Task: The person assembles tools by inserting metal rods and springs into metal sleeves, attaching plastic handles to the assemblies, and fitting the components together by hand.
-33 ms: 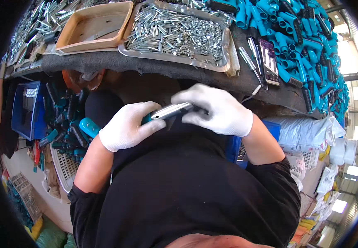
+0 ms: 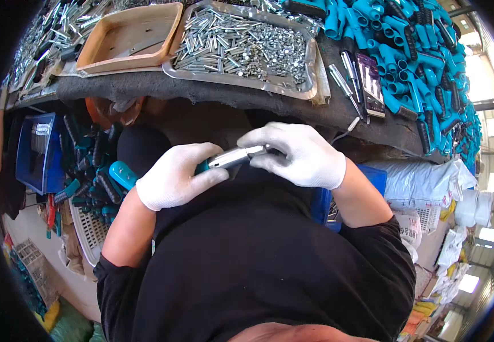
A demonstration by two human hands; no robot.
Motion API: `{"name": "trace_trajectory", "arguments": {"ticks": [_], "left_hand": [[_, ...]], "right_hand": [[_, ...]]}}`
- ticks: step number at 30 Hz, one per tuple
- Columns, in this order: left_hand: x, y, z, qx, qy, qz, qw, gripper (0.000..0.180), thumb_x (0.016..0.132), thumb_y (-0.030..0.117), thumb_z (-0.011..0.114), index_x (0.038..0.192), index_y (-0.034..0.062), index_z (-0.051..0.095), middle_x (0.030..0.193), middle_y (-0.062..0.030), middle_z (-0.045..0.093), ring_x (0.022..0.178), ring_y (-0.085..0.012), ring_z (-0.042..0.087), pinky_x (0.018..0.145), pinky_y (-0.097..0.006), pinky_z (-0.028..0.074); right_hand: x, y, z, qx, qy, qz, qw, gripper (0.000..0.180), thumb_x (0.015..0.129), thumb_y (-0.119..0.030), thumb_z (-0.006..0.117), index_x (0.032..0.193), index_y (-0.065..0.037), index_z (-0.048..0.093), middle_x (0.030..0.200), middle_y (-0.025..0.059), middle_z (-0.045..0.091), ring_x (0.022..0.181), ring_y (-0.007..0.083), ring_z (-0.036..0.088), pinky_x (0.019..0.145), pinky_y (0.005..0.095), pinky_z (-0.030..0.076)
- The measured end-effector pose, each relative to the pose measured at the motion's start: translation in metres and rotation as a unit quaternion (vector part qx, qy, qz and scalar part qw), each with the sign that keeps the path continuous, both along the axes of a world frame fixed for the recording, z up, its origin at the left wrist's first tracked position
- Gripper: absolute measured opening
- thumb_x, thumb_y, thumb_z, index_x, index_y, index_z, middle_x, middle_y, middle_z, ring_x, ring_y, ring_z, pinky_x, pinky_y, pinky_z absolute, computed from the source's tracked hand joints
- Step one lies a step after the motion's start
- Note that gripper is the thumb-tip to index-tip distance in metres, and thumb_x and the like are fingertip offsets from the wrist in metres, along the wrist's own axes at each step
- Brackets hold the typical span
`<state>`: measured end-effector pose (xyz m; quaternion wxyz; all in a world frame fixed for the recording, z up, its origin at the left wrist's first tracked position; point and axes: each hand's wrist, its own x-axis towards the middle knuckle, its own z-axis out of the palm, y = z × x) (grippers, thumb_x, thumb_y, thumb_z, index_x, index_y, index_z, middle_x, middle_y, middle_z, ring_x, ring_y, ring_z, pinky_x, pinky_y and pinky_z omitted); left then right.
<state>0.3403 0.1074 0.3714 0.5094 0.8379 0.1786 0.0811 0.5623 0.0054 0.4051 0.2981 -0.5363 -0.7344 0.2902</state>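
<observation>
Both of my hands wear white gloves and meet in front of my chest, below the bench edge. My left hand (image 2: 175, 174) wraps the teal handle end of a small tool (image 2: 233, 158). That tool has a shiny silver metal shaft lying almost level. My right hand (image 2: 298, 154) closes over the shaft's far end, and its fingers hide the tip. A black shirt fills the lower part of the view.
On the bench lie a metal tray (image 2: 230, 80) of silver pins and nuts, a tan tray (image 2: 127, 37), a big pile of teal handles (image 2: 407, 40) and a dark flat device (image 2: 371, 85). Below left are a blue crate (image 2: 39, 151) and a white basket (image 2: 90, 228) of handles. White sacks (image 2: 424, 182) stand at the right.
</observation>
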Motion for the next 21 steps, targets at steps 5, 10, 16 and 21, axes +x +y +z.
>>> {"name": "trace_trajectory", "arguments": {"ticks": [5, 10, 16, 21], "left_hand": [[0.008, 0.001, 0.002, 0.131, 0.008, 0.035, 0.991, 0.037, 0.080, 0.025, 0.069, 0.103, -0.0028, 0.061, 0.090, -0.0219, 0.064, 0.086, -0.0354, 0.064, 0.075, -0.039, 0.049], [-0.011, 0.003, -0.006, 0.009, -0.060, 0.002, 0.998, 0.035, 0.082, 0.030, 0.068, 0.102, 0.0019, 0.063, 0.089, -0.0184, 0.063, 0.083, -0.0364, 0.062, 0.073, -0.040, 0.050], [-0.009, -0.002, -0.009, 0.026, -0.078, 0.024, 0.996, 0.041, 0.086, 0.034, 0.065, 0.107, -0.0007, 0.060, 0.091, -0.0191, 0.064, 0.086, -0.0341, 0.064, 0.076, -0.039, 0.050], [-0.010, -0.006, -0.011, -0.096, -0.109, -0.012, 0.989, 0.040, 0.088, 0.034, 0.062, 0.104, -0.0022, 0.059, 0.081, -0.0168, 0.062, 0.074, -0.0300, 0.061, 0.067, -0.040, 0.047]], "right_hand": [[0.006, 0.010, 0.006, -0.235, 0.069, -0.114, 0.963, 0.027, 0.082, -0.018, 0.071, 0.105, -0.006, 0.063, 0.082, 0.0120, 0.066, 0.071, 0.0232, 0.065, 0.067, 0.0331, 0.051], [-0.012, 0.010, 0.009, -0.014, 0.029, -0.019, 0.999, 0.031, 0.072, -0.010, 0.079, 0.100, -0.003, 0.065, 0.085, 0.0060, 0.067, 0.076, 0.0185, 0.066, 0.071, 0.0294, 0.052], [-0.007, 0.006, -0.002, -0.076, 0.114, -0.109, 0.985, 0.024, 0.072, 0.000, 0.065, 0.096, 0.000, 0.064, 0.077, 0.0055, 0.063, 0.065, 0.0120, 0.059, 0.059, 0.0255, 0.047], [-0.027, -0.003, 0.018, -0.093, 0.211, -0.178, 0.957, 0.020, 0.072, 0.004, 0.061, 0.092, 0.004, 0.055, 0.064, 0.0069, 0.058, 0.047, 0.0094, 0.053, 0.043, 0.0214, 0.042]]}}
